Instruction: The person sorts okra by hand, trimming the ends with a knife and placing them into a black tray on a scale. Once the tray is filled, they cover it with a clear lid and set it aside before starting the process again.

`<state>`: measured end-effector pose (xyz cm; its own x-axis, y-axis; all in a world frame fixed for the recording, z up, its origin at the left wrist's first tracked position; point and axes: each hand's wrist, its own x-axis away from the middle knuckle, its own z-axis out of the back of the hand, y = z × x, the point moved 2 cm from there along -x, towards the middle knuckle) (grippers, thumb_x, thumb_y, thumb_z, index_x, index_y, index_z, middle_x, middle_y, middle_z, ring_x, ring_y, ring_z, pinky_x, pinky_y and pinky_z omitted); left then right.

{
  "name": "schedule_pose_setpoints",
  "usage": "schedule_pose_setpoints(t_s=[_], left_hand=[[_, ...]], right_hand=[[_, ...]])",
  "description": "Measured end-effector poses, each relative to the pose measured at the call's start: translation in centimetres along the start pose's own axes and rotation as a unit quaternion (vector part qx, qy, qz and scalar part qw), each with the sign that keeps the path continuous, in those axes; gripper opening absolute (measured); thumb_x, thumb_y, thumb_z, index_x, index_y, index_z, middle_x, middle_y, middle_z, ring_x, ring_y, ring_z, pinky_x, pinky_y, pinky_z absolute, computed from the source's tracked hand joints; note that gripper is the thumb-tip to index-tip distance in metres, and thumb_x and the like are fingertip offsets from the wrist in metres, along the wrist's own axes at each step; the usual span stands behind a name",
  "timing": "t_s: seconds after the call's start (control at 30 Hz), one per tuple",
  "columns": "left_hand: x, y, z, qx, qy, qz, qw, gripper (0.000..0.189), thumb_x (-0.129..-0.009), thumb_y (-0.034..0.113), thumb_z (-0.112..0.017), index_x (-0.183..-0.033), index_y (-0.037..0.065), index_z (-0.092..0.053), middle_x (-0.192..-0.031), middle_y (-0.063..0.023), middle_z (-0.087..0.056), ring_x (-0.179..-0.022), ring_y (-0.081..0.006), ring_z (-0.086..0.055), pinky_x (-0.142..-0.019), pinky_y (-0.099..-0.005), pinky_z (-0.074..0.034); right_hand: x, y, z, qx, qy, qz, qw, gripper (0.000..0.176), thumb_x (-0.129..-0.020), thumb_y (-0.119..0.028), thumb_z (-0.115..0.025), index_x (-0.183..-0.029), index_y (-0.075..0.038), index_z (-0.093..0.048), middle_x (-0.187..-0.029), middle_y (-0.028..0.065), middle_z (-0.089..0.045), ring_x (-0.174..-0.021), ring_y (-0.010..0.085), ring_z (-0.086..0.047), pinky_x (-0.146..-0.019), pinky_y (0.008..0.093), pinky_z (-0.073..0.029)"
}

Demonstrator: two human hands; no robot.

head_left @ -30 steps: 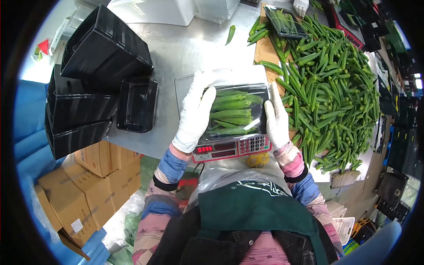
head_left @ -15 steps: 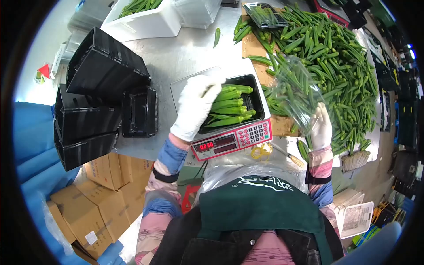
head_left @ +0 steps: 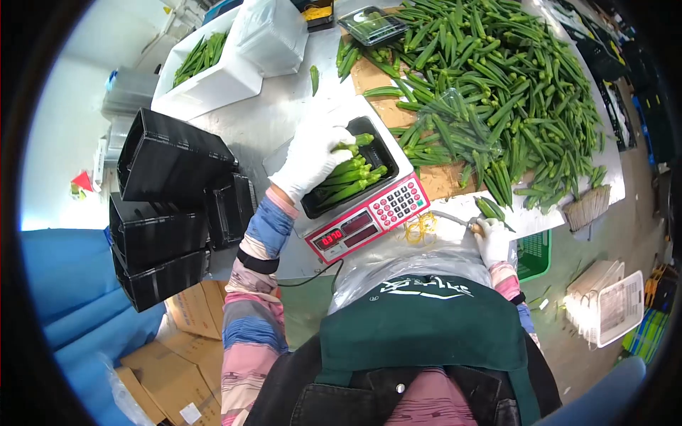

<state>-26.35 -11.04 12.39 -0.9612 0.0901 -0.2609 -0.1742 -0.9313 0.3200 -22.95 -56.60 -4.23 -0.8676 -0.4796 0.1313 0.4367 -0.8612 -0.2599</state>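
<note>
My left hand (head_left: 312, 162), in a white glove, is closed on okra (head_left: 345, 150) at the upper-left side of a black tray (head_left: 387, 162). More okra (head_left: 355, 186) lies side by side in the tray. The tray sits on a red-and-white digital scale (head_left: 398, 202) whose red display appears to read 0.370. My right hand (head_left: 492, 243), also gloved, is low at the table's front edge, its fingers closed around the wooden handle (head_left: 474, 228) of a thin metal tool. A few okra pods (head_left: 490, 207) lie just above that hand.
A big okra heap (head_left: 511, 92) covers the right, with clear plastic (head_left: 462, 124) on it. A lidded pack (head_left: 372, 26) stands behind. Stacked black trays (head_left: 167, 160) and a white bin (head_left: 213, 92) are left. Yellow bands (head_left: 420, 228) and a brush (head_left: 587, 207) lie near the front edge.
My right hand has let go of the clear plastic and moved down to the wooden handle. My left hand's fingers have curled over the okra. The display went from 0.230 to 0.370.
</note>
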Motion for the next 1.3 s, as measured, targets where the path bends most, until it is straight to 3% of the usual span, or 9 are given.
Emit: schedule_pose_setpoints(t_s=[0.07, 0.13, 0.2, 0.27, 0.4, 0.43, 0.6, 0.7, 1.3], left_hand=[[0.1, -0.1, 1.2, 0.181, -0.001, 0.108, 0.977, 0.02, -0.085, 0.014, -0.073, -0.104, 0.009, -0.07, -0.114, -0.005, -0.068, -0.112, -0.0213, -0.061, -0.099, -0.0361, -0.046], [0.7, -0.9, 2.3, 0.399, -0.001, 0.216, 0.891, 0.024, -0.096, 0.016, -0.067, -0.116, 0.003, -0.062, -0.114, -0.0063, -0.068, -0.109, -0.0152, -0.062, -0.097, -0.0307, -0.048], [1.4, -1.5, 4.2, 0.401, 0.093, 0.225, 0.883, 0.03, -0.1, 0.021, -0.062, -0.122, 0.001, -0.057, -0.112, -0.0105, -0.068, -0.104, -0.0177, -0.065, -0.096, -0.0327, -0.05], [2.1, 0.2, 5.5, 0.497, 0.164, 0.254, 0.814, 0.031, -0.104, 0.024, -0.055, -0.125, 0.001, -0.053, -0.106, -0.0117, -0.067, -0.097, -0.0197, -0.066, -0.089, -0.0341, -0.053], [2.0, 7.1, 3.6, 0.544, 0.095, 0.267, 0.79, 0.031, -0.101, 0.025, -0.061, -0.119, -0.001, -0.059, -0.093, -0.0098, -0.066, -0.076, -0.0155, -0.062, -0.076, -0.0293, -0.052], [2.3, 8.8, 2.0, 0.607, 0.059, 0.271, 0.745, 0.03, -0.099, 0.022, -0.064, -0.118, -0.002, -0.06, -0.095, -0.01, -0.067, -0.077, -0.0149, -0.063, -0.076, -0.0286, -0.052], [1.8, 16.5, -3.0, 0.702, -0.024, 0.269, 0.659, 0.029, -0.099, 0.014, -0.061, -0.123, -0.003, -0.059, -0.103, -0.0108, -0.068, -0.084, -0.0143, -0.063, -0.076, -0.0276, -0.051], [1.6, 18.6, -4.1, 0.726, -0.048, 0.302, 0.616, 0.027, -0.099, 0.005, -0.057, -0.124, -0.005, -0.06, -0.107, -0.0092, -0.067, -0.091, -0.0124, -0.062, -0.08, -0.0265, -0.051], [1.6, 20.2, -5.5, 0.634, -0.029, 0.262, 0.727, 0.025, -0.091, 0.001, -0.069, -0.116, -0.003, -0.064, -0.104, -0.0078, -0.07, -0.095, -0.0129, -0.066, -0.089, -0.028, -0.053]], right_hand=[[-0.3, 0.4, -0.4, -0.015, -0.005, -0.008, 1.0, 0.036, -0.076, -0.017, -0.078, -0.109, -0.01, -0.069, -0.105, 0.0098, -0.062, -0.104, 0.0305, -0.057, -0.089, 0.0433, -0.046], [-0.3, 0.8, -0.6, -0.036, -0.01, -0.002, 0.999, 0.034, -0.075, -0.015, -0.078, -0.106, -0.008, -0.066, -0.102, 0.0114, -0.062, -0.102, 0.0326, -0.058, -0.089, 0.0448, -0.046], [0.1, 1.0, 0.0, -0.158, 0.011, -0.028, 0.987, 0.028, -0.083, -0.012, -0.075, -0.106, -0.005, -0.061, -0.1, 0.0121, -0.064, -0.087, 0.029, -0.064, -0.079, 0.0411, -0.051], [0.2, -1.3, 3.9, -0.241, -0.034, -0.114, 0.963, 0.025, -0.087, -0.011, -0.073, -0.108, -0.003, -0.06, -0.1, 0.0118, -0.066, -0.08, 0.0256, -0.066, -0.073, 0.0372, -0.053], [-0.7, -5.5, 7.0, -0.402, 0.086, -0.051, 0.91, 0.028, -0.092, -0.012, -0.07, -0.116, -0.002, -0.058, -0.102, 0.0122, -0.066, -0.075, 0.0195, -0.065, -0.068, 0.0312, -0.053], [-0.9, -6.5, 7.5, -0.424, 0.074, -0.09, 0.898, 0.03, -0.091, -0.012, -0.07, -0.117, -0.002, -0.059, -0.102, 0.0128, -0.065, -0.079, 0.0212, -0.064, -0.072, 0.0329, -0.053], [-0.7, -10.9, 10.0, -0.366, 0.147, 0.071, 0.916, 0.035, -0.082, -0.006, -0.073, -0.115, -0.004, -0.061, -0.101, 0.0132, -0.064, -0.094, 0.0272, -0.064, -0.084, 0.0356, -0.051], [-0.2, -11.9, 11.6, -0.355, 0.184, 0.115, 0.909, 0.047, -0.078, -0.003, -0.073, -0.124, -0.007, -0.061, -0.1, 0.0123, -0.063, -0.088, 0.0284, -0.061, -0.08, 0.0379, -0.049], [0.5, -9.9, 11.5, -0.243, 0.231, 0.133, 0.933, 0.053, -0.074, -0.002, -0.07, -0.126, -0.011, -0.061, -0.093, 0.0103, -0.058, -0.088, 0.03, -0.057, -0.082, 0.0408, -0.045]])
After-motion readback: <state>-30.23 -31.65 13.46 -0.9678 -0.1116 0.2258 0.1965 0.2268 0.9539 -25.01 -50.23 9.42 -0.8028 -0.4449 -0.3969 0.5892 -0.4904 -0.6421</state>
